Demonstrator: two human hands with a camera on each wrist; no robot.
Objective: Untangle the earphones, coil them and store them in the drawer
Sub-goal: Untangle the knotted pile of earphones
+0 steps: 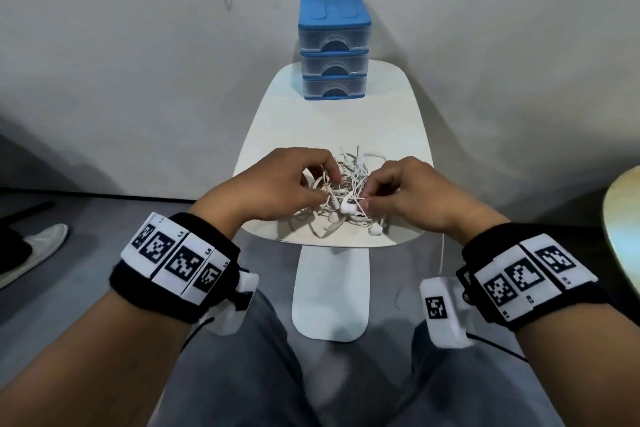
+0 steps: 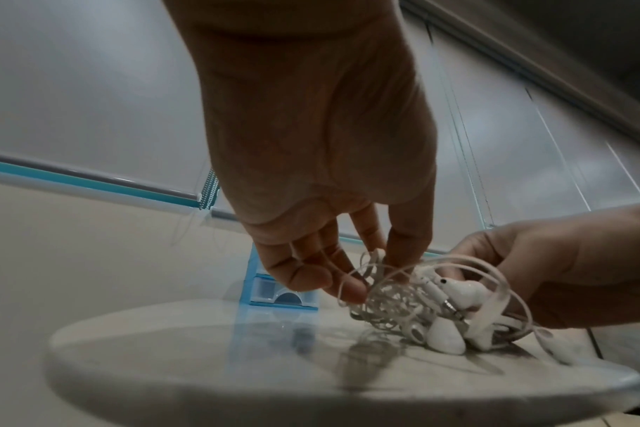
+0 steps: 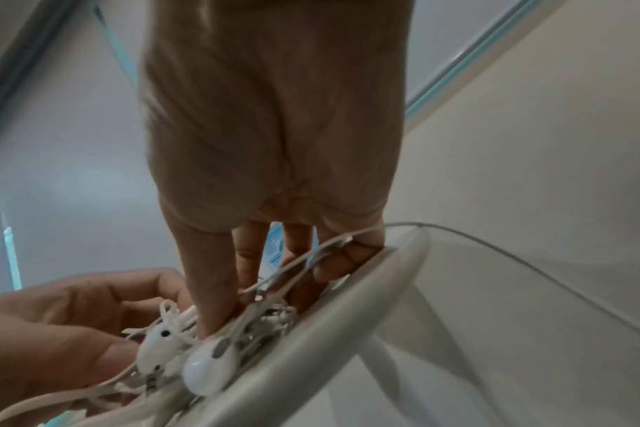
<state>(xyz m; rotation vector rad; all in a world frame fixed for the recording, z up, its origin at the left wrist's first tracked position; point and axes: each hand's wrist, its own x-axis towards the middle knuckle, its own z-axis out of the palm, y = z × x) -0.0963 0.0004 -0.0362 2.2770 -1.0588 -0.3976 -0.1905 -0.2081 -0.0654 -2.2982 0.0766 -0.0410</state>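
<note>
- I am in the first step, the untangling: the earphones (image 1: 341, 199) lie as a white knot on the near part of the counter (image 1: 277, 121), between my 2 hands.
- My left hand (image 1: 277, 184) has its fingers curled down into the left side of the knot; in the left wrist view the fingertips (image 2: 351, 290) pinch thin loops of the cord.
- My right hand (image 1: 408, 191) pinches the cord at the right side, just beside an earbud (image 1: 346, 206); in the right wrist view its fingers go down into the cable, close to the counter edge.
- At least 3 earbuds show in the pile, so I judge there may be more than 1 pair; I cannot tell for sure.
- The drawer unit (image 1: 334, 48) stands at the far end of the counter, well apart from the knot, and all 3 drawers look closed.
- Coiling and storing are not yet begun.
- The next move, I think, asks for this: hold 1 side firm, find a free end or plug, and draw it out slowly through the loops, not pull hard, because a hard pull can tighten the knot.
- A part of the cable hangs near the front edge, so it could slip off.
</note>
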